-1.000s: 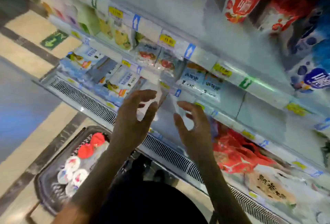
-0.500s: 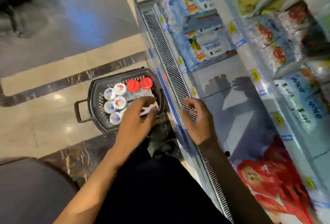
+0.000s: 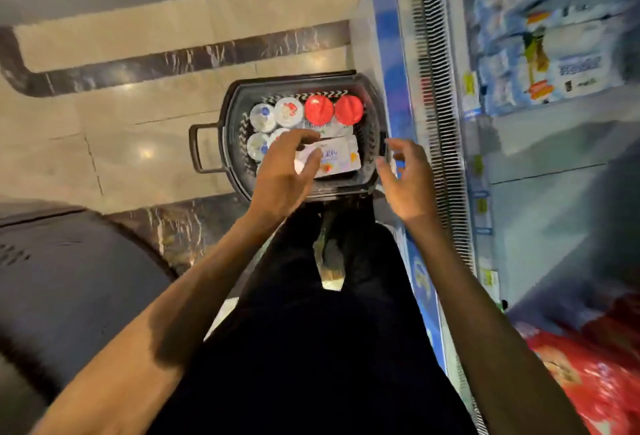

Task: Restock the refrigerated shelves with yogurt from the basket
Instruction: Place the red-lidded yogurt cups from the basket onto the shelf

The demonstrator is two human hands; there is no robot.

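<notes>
The left hand's (image 3: 282, 174) grip is spread, fingers curled over a flat yogurt pack (image 3: 337, 157) in the basket (image 3: 372, 112); whether they touch it cannot be told. The right hand (image 3: 408, 178) hangs with fingers loosely apart and empty, above the basket's right rim. The basket sits on the floor (image 3: 104, 136) just beside the fridge grille (image 3: 440, 122), holding white-lidded cups (image 3: 277, 112) and two red-lidded cups (image 3: 334, 108). Blue-white packs (image 3: 554, 63) fill the shelf at right.

Glossy beige floor tiles (image 3: 104, 143); dark marble bands (image 3: 194, 60)
</notes>
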